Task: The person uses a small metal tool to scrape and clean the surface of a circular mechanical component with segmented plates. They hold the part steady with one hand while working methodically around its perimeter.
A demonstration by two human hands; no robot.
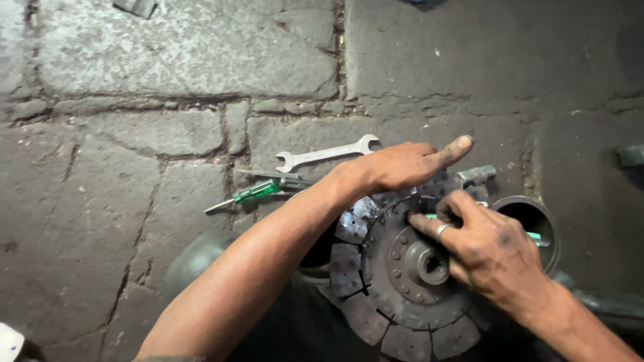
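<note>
A round, dark clutch disc with segmented friction pads around its rim is seen low in the view, resting over a dark round housing whose shape is hard to make out in the shadow. The left hand is laid across the disc's upper edge, palm down and mostly open, its forefinger stretched out straight toward the right; nothing is gripped by it. The right hand is pressed on the disc's centre plate beside the splined hub, its fingers curled, and a slim green-tipped tool appears to be held under them, though most of it is hidden. A ring is worn on one finger. On the stone floor just beyond the left wrist, a wrench and a green-handled screwdriver are lying side by side. A dark open pipe is set just right of the disc.
</note>
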